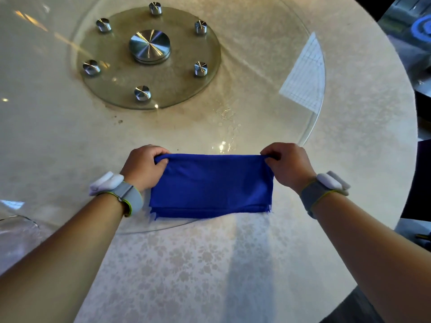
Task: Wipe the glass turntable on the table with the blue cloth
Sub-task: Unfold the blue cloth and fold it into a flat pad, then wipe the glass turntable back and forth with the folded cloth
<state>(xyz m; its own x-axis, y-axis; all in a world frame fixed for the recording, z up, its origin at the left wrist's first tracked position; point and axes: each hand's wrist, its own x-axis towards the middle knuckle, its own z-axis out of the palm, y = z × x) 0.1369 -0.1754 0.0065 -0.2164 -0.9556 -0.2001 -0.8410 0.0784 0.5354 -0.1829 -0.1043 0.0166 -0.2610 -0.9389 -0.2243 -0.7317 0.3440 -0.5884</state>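
A folded blue cloth (211, 186) hangs stretched between my two hands over the near rim of the large clear glass turntable (268, 66). My left hand (144, 166) pinches its upper left corner and my right hand (288, 165) pinches its upper right corner. The cloth's frayed lower edge sits at the turntable's near edge. Water droplets and smears (227, 127) lie on the glass just beyond the cloth.
The turntable rests on a round table with a pale floral tablecloth (198, 264). Under the glass is a smaller glass disc (186, 85) with a metal hub (149, 46) and several metal studs. Dark floor lies past the table's right edge.
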